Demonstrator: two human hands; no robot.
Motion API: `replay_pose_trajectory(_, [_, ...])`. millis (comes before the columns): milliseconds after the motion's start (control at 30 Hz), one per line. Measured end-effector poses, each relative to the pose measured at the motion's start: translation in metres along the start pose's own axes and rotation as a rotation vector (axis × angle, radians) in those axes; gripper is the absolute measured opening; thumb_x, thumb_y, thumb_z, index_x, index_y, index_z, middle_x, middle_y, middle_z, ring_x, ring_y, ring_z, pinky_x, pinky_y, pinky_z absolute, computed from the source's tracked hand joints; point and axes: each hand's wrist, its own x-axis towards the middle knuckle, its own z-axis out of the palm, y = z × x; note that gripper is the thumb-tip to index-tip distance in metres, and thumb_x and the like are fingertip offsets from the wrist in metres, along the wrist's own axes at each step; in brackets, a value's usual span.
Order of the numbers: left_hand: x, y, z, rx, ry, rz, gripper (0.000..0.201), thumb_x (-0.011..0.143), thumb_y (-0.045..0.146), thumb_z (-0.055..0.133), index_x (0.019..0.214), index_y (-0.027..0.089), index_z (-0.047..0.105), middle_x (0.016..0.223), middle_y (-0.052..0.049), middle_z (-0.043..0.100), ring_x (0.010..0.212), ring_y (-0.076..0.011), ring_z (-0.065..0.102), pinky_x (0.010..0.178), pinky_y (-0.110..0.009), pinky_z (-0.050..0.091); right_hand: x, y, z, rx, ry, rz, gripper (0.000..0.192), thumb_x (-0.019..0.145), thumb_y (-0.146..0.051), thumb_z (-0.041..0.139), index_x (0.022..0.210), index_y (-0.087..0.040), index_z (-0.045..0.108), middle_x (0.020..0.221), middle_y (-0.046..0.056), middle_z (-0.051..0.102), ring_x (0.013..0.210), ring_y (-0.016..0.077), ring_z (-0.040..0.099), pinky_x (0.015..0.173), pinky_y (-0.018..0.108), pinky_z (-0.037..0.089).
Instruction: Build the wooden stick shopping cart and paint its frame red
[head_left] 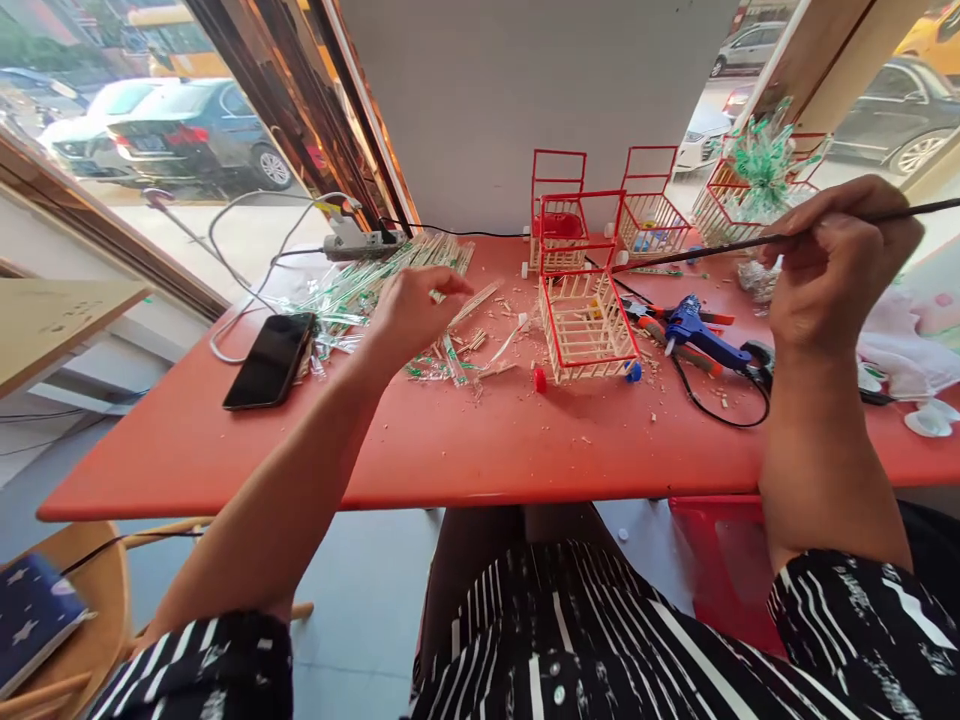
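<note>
My right hand [836, 250] pinches a long, thin dark paintbrush [720, 248]. Its tip reaches left to the handle of a small stick-built shopping cart [589, 325]. Red paint covers this cart's rim and handle; the basket bars are bare wood, and one red and one blue wheel show at the front. My left hand [421, 308] hovers over the table left of the cart, fingers loosely bent and apart, holding nothing. Beyond it lies a pile of thin wooden sticks [442, 250] with clear wrappers.
More carts stand behind, one with a red lump [561, 226] inside, another [652, 222] farther right. A blue glue gun [701, 335] with its cord and pliers lies at right. A phone [270, 362] and power strip [360, 243] are at left. Wood scraps litter the red table [450, 460].
</note>
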Motion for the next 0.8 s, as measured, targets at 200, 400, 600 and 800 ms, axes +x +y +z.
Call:
replay_pose_trajectory(200, [0.029,0.002,0.024,-0.062,-0.238,0.012,0.025,0.089,0.029,0.074,0.104,0.013,0.085,0.094,-0.009,0.082,0.089,-0.0234,0.071,0.088,-0.035,0.053,0.002,0.008,-0.006,0.039,-0.055,-0.014,0.013,0.070,-0.018,0.059,0.063,-0.019,0.071,0.053,0.000,0.055,0.040,0.0111,0.051,0.040,0.027,0.024])
replay_pose_trajectory(400, [0.001,-0.020,0.005,-0.090,-0.197,-0.003,0.030,0.088,0.033,0.071,0.105,0.015,0.087,0.097,-0.009,0.082,0.090,-0.0229,0.070,0.090,-0.037,0.052,0.000,0.008,-0.003,0.005,-0.036,-0.008,0.018,0.076,-0.015,0.063,0.061,-0.022,0.070,0.052,0.001,0.055,0.041,0.0112,0.047,0.040,0.029,0.022])
replay_pose_trajectory(600, [0.005,-0.004,0.020,-0.027,-0.295,0.025,0.020,0.079,0.036,0.077,0.072,0.018,0.082,0.061,-0.001,0.070,0.065,-0.0172,0.060,0.070,-0.031,0.045,-0.003,0.010,-0.003,-0.021,-0.078,0.041,0.011,0.069,-0.022,0.060,0.061,-0.022,0.068,0.054,0.001,0.058,0.042,0.0098,0.048,0.040,0.028,0.025])
replay_pose_trajectory(800, [0.004,-0.013,0.049,-0.117,-0.376,-0.062,0.017,0.069,0.035,0.076,0.059,0.021,0.074,0.048,0.000,0.062,0.053,-0.0152,0.055,0.055,-0.028,0.038,-0.009,0.002,0.002,0.001,-0.114,0.124,0.008,0.068,-0.022,0.062,0.061,-0.021,0.067,0.055,0.002,0.056,0.044,0.0118,0.050,0.042,0.032,0.032])
